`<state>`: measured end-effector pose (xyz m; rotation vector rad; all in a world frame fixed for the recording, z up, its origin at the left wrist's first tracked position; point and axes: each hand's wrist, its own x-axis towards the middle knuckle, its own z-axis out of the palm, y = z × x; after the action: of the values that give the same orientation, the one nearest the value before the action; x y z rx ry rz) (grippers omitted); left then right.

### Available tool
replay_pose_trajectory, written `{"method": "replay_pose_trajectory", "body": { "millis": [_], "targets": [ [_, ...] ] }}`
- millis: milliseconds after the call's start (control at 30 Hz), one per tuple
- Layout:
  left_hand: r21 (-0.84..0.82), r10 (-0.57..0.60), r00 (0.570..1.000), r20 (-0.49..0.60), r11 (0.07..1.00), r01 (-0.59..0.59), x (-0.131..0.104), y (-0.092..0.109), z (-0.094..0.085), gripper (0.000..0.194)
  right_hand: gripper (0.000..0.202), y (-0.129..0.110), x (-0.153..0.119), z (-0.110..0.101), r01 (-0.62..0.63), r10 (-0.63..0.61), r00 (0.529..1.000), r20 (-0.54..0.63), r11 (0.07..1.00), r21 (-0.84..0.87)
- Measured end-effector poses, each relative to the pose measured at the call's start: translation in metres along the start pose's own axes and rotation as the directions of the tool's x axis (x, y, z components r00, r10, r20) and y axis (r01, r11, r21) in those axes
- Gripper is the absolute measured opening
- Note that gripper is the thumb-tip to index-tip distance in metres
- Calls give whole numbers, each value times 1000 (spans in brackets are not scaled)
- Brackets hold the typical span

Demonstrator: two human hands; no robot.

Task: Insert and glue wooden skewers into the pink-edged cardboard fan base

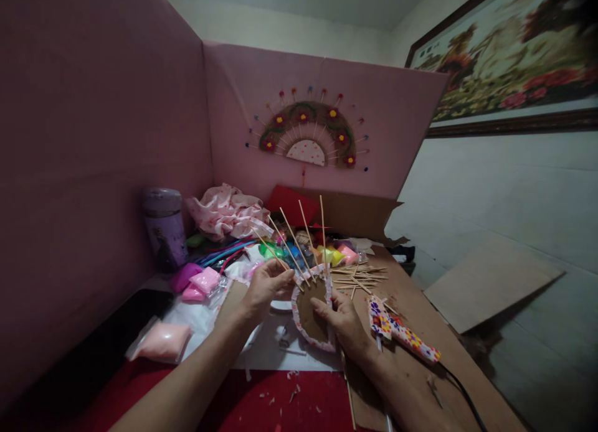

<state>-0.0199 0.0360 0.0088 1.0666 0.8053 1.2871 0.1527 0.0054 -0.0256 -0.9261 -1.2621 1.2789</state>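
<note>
My right hand [343,323] grips the right side of a cardboard half-round piece [311,310] edged with pale patterned fabric, its thumb on the bare cardboard. Several thin wooden sticks [292,248] fan upward from the top edge of this piece. At its upper left, my left hand [268,289] has its fingers pinched round the lower part of the leftmost stick. A flower-patterned glue gun [404,337] lies to the right of my right hand. On the pink panel behind hangs a decorated fan [306,130] with flowers and sticks.
Loose wooden sticks [362,276] lie on the cardboard at the right. Bags of coloured clay [203,282], crumpled fabric [228,214] and a purple cup [164,230] stand or lie at the left and back. Paper scraps [293,391] dot the red surface in front. A black cord trails right.
</note>
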Motion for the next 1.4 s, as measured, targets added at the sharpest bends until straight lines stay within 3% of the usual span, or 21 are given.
{"method": "replay_pose_trajectory", "body": {
  "millis": [967, 1400],
  "targets": [
    [-21, 23, 1000, 19, 1000, -23, 2, -2, -2, 34, 33, -1, -1, 0, 71, -71, 997, 0, 994, -83],
    [-39, -11, 1000, 16, 999, 11, -4, 6, 5, 35, 34, -5, -2, 2, 6, -6, 1000, -5, 1000, -22]
  ]
}}
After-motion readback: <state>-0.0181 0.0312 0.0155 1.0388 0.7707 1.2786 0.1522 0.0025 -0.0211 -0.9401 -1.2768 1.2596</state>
